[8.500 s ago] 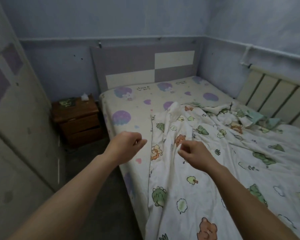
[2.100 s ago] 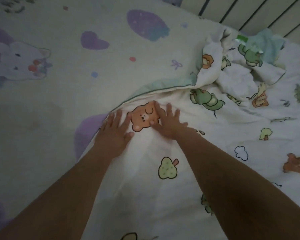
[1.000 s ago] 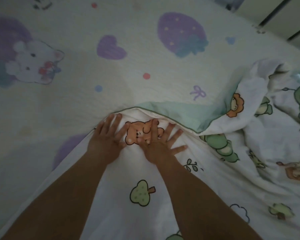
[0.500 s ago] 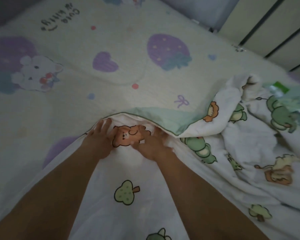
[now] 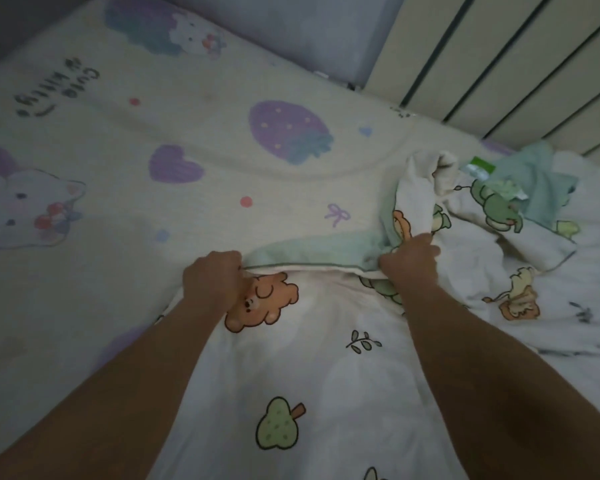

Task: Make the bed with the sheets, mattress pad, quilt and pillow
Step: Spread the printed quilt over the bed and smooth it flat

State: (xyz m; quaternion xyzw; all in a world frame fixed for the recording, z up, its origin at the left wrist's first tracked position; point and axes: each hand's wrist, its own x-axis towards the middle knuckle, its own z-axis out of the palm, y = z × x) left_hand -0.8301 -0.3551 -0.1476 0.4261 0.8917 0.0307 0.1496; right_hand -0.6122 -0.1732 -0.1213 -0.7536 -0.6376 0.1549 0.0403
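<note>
The left hand [image 5: 212, 276] is fisted on the top hem of the cartoon-print quilt [image 5: 326, 375], the right hand [image 5: 411, 261] likewise clenched farther along. Bare strawberry-print sheet [image 5: 153, 271] stretches beyond; the quilt's right side is bunched.

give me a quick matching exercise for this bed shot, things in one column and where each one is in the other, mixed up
Things:
1. left hand
2. right hand
3. purple strawberry print
4. radiator

Places:
a. top right, beyond the bed
b. gripping the quilt edge beside the bear print
c. on the bare sheet, above the hands
d. gripping the edge at the green fold

Pairs: 1-b, 2-d, 3-c, 4-a
</note>
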